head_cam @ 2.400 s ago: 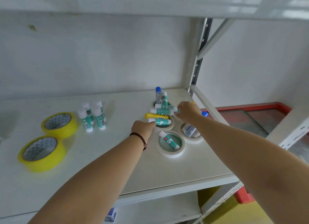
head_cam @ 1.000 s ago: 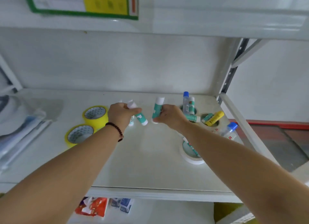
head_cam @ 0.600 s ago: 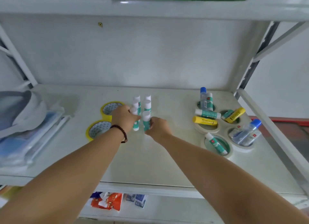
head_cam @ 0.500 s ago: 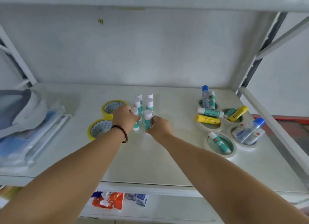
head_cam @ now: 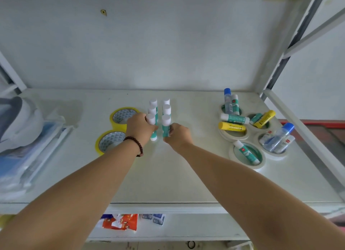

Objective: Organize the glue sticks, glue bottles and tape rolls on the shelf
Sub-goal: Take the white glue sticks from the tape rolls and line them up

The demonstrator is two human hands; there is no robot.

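Six green glue sticks (head_cam: 160,113) are standing in two rows in the middle of the white shelf (head_cam: 168,175). The left hand (head_cam: 140,128) is closing around the near left stick (head_cam: 152,126). The right hand (head_cam: 177,135) is pinching the near right stick (head_cam: 166,125). Two yellow tape rolls (head_cam: 113,130) are lying just left of them. Far to the right, white tape rolls (head_cam: 248,152) are holding more glue sticks and glue bottles (head_cam: 278,139).
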